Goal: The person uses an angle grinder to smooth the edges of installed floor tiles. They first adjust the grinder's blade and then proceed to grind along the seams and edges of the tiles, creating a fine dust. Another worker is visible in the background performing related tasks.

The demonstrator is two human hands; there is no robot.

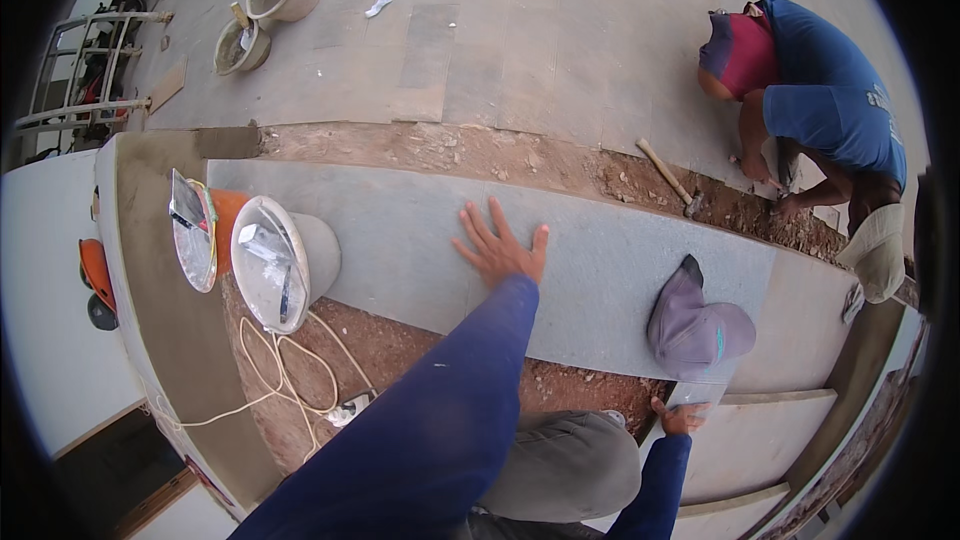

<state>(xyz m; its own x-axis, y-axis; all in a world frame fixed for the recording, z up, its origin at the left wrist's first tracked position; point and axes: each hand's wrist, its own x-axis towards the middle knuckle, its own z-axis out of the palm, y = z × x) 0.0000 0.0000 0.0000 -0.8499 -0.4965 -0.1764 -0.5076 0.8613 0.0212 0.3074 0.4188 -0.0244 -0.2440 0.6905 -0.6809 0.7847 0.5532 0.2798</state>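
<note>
My left hand [503, 245] lies flat with fingers spread on a long grey tile strip [600, 300] bordering exposed soil. My right hand [678, 415] touches the lower right end of this tiling by a narrow piece [700, 392], fingers apart. A grey-purple cap [690, 330] rests on the tile between my hands, toward the right. To the left stand a white bucket [318, 260] with tools on top and an orange bucket [228, 215] behind it. A hammer [670, 172] lies along the soil trench [450, 145] beyond the tile.
A co-worker [820, 100] in a blue shirt bends over the trench at right. Two cement-stained buckets [283, 5] stand on the far paving [520, 50]. A cable [275, 380] coils at lower left beside a concrete edge [170, 320]. Pale steps [760, 440] descend at lower right.
</note>
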